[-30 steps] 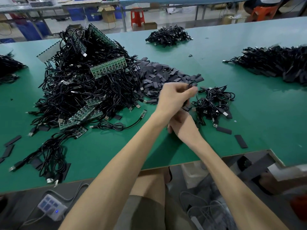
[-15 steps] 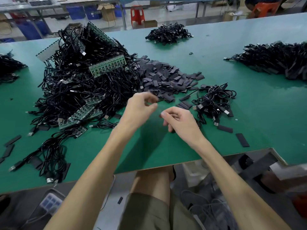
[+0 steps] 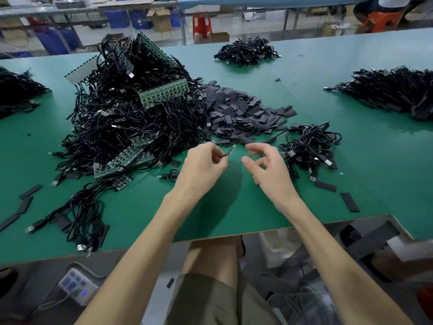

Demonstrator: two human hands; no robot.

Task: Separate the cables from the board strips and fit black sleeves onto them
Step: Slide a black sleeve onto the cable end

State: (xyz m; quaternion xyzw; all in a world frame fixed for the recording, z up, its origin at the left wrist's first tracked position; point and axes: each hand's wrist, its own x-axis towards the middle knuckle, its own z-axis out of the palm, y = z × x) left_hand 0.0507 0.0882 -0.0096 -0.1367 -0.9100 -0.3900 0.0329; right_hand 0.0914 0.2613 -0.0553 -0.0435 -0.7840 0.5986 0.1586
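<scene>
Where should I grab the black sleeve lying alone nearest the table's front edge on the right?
Probably pinch the sleeve across its narrow width near one end, coming from above with the right hand, which holds nothing. It lies flat and alone, so both long edges are free.

One left hand (image 3: 201,167) and one right hand (image 3: 269,170) hung over one green table (image 3: 375,160) bearing six masses of black cables: large heap (image 3: 121,118), far pile (image 3: 246,51), left pile (image 3: 16,90), right pile (image 3: 393,92), small bundle (image 3: 309,146), near-left tangle (image 3: 77,207). One mound of black sleeves (image 3: 241,113) lay alongside; one cable end (image 3: 228,154) sat in the left grip.
</scene>
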